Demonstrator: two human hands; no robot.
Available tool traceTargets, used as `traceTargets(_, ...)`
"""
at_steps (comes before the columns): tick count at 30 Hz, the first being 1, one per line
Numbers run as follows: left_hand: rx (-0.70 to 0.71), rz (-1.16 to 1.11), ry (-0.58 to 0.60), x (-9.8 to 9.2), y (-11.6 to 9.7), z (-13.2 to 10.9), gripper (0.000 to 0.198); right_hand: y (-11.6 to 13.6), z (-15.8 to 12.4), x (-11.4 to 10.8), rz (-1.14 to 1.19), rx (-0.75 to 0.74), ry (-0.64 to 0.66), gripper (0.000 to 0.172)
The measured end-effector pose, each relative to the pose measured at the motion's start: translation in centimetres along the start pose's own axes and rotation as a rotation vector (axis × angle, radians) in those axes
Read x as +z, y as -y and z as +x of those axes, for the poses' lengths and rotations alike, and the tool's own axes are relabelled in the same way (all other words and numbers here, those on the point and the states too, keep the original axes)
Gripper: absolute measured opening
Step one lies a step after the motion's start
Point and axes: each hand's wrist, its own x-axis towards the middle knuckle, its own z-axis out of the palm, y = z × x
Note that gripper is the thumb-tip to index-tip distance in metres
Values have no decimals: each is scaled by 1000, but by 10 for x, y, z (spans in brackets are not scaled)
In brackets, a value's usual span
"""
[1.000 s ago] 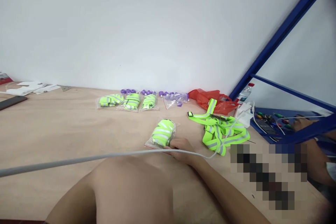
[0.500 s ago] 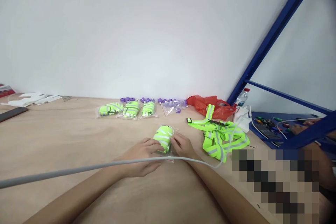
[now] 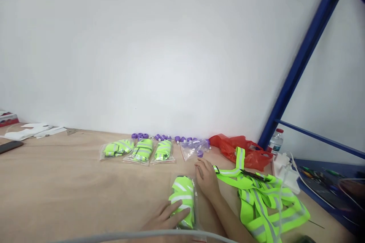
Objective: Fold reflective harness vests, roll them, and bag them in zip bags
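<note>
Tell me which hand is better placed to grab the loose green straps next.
Probably the right hand: it is beside the loose green straps and seems to hold nothing. The left hand is farther off, its fingers spread over the near bag.

At six o'clock, a cable (image 3: pixel 159 233) is partly hiding the near bag (image 3: pixel 183 193). At nine, a phone (image 3: pixel 10 147) is running off-edge.

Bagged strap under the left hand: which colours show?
The bagged strap is yellow-green with whitish bands; head view.
</note>
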Motion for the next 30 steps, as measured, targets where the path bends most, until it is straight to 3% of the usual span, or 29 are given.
traceTargets(4, 6, -17, -17, 6, 3, -3, 58, -8, 8, 10, -146, -1, 214, 33)
traceTargets(8, -43, -107, 44, -15, -2, 0, 64, -10, 19, 13, -262, 29, 441, 37)
traceTargets(11, -95, -218, 86, -31, -6, 4, 59, -9, 22, 15, -337, 44, 491, 47)
traceTargets(16, -178, -340, 151, -38, -9, 9, 62, -5, 20, 14, -310, 80, 397, 57)
traceTargets(19, -185, -367, 160, -31, -5, 9, 65, -5, 18, 9, -221, 98, 205, 58)
traceTargets(23, -156, -390, 92, -11, 8, 16, 42, -6, 5, -1, -97, 131, -51, 60)
traceTargets(26, -194, -380, 36, 6, 17, 28, 36, -2, -12, -13, -59, 136, -73, 58)
traceTargets(30, -239, -316, -2, 21, 30, 50, 38, 11, -37, -38, -46, 0, 1, 56)
